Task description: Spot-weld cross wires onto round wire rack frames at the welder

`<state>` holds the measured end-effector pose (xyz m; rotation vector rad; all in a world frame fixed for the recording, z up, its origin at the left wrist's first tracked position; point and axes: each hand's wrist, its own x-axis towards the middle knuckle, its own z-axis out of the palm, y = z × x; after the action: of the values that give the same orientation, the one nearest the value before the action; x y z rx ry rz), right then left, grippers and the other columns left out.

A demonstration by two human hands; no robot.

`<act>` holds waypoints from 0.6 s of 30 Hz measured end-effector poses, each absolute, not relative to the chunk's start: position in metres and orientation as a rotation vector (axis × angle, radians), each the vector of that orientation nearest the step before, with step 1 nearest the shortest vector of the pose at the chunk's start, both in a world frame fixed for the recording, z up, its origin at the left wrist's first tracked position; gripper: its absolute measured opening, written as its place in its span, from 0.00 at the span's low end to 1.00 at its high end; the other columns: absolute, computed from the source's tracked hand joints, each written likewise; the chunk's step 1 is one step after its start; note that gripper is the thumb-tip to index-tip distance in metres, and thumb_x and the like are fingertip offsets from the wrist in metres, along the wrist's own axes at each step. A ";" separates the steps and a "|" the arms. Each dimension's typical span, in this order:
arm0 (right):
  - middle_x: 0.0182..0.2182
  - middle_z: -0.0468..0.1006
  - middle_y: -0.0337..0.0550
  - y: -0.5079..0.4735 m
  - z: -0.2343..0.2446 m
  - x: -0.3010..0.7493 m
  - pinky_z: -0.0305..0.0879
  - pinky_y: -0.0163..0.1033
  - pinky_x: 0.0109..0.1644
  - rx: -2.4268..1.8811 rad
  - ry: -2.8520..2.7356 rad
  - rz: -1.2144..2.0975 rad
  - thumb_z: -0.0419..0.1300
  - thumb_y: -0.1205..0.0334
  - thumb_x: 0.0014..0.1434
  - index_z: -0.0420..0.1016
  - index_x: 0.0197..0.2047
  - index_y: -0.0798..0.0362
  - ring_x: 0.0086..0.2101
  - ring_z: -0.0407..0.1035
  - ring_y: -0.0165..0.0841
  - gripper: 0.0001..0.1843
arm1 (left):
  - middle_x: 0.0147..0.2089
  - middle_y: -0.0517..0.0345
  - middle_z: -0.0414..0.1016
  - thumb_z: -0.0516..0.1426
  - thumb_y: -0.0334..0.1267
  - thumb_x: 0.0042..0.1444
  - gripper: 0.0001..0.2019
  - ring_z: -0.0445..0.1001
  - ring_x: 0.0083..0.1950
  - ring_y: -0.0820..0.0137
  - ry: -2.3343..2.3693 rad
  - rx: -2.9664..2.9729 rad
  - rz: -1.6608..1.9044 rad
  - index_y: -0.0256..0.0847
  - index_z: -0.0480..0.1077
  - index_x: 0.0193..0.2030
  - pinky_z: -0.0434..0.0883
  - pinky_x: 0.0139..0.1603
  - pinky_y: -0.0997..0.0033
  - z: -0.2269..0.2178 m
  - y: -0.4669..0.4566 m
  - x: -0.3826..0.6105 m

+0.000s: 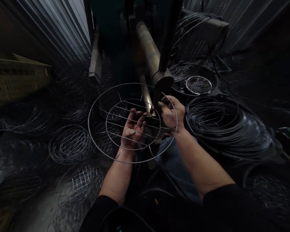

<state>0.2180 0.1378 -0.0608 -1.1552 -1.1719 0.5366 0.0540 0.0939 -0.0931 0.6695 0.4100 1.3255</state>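
A: Centre of view: a round wire frame, two concentric rings joined by straight cross wires, held flat under the machine. Who has it?

B: Both hands. The left hand comes up through the inner ring, palm up, grip clenched on the cross wires near the middle. The right hand sits at the frame's right side, fingers pinched on a wire just below the machine's tip.

A: The machine itself?

B: A dark vertical arm ending in a rounded head, pressing down at the frame's upper middle. Behind it a long dull metal cylinder slants away toward the back. A thinner rod runs under the frame to the same spot.

A: Surroundings?

B: Wire everywhere. Right of the hands, a thick stack of finished wire rings; beyond that, a smaller bright ring lies on a dark pile. On the left, loose coils on the floor, and a gridded wire piece lower down. A pale crate sits far left. Corrugated metal wall behind.

A: Anything in the way?

B: The machine head covers part of the frame's top edge. Blue cloth shows beneath the right forearm.

A: Labels, writing?

B: Too dark; none can be read.
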 end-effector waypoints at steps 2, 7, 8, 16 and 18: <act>0.25 0.71 0.33 0.129 -0.059 0.224 0.58 0.34 0.23 -1.134 -1.113 0.728 0.63 0.65 0.50 0.72 0.33 0.51 0.20 0.59 0.24 0.05 | 0.59 0.60 0.69 0.70 0.39 0.32 0.38 0.57 0.69 0.55 0.399 0.667 1.321 0.56 0.70 0.55 0.67 0.56 0.65 -0.092 0.092 0.055; 0.30 0.76 0.37 0.080 -0.059 0.247 0.62 0.34 0.24 -1.034 -1.031 1.164 0.68 0.67 0.43 0.74 0.36 0.52 0.23 0.65 0.26 0.14 | 0.61 0.59 0.67 0.69 0.37 0.34 0.36 0.58 0.69 0.54 0.397 0.665 1.322 0.56 0.69 0.55 0.68 0.54 0.64 -0.089 0.089 0.058; 0.31 0.77 0.38 0.069 -0.060 0.250 0.65 0.35 0.27 -1.023 -1.034 1.204 0.69 0.67 0.43 0.75 0.37 0.52 0.25 0.68 0.28 0.15 | 0.61 0.58 0.67 0.69 0.37 0.35 0.36 0.58 0.68 0.54 0.396 0.662 1.325 0.55 0.69 0.56 0.68 0.54 0.64 -0.088 0.089 0.059; 0.30 0.75 0.37 -0.009 -0.069 0.224 0.67 0.36 0.33 -1.146 -1.149 0.805 0.68 0.68 0.50 0.75 0.39 0.49 0.28 0.68 0.28 0.12 | 0.53 0.54 0.74 0.64 0.26 0.37 0.31 0.74 0.53 0.59 0.622 0.526 1.297 0.47 0.72 0.52 0.71 0.45 0.68 -0.089 0.071 0.039; 0.32 0.75 0.38 -0.019 -0.066 0.214 0.67 0.37 0.33 -1.088 -1.302 0.776 0.68 0.68 0.50 0.75 0.42 0.49 0.28 0.67 0.28 0.15 | 0.44 0.56 0.76 0.63 0.24 0.39 0.24 0.77 0.43 0.67 0.839 0.369 1.406 0.42 0.73 0.47 0.70 0.37 0.74 -0.092 0.060 0.023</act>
<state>0.2139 -0.0190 -0.0656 -1.0884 -1.3019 0.7756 0.0228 0.0603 -0.0923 0.3688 0.8388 1.4060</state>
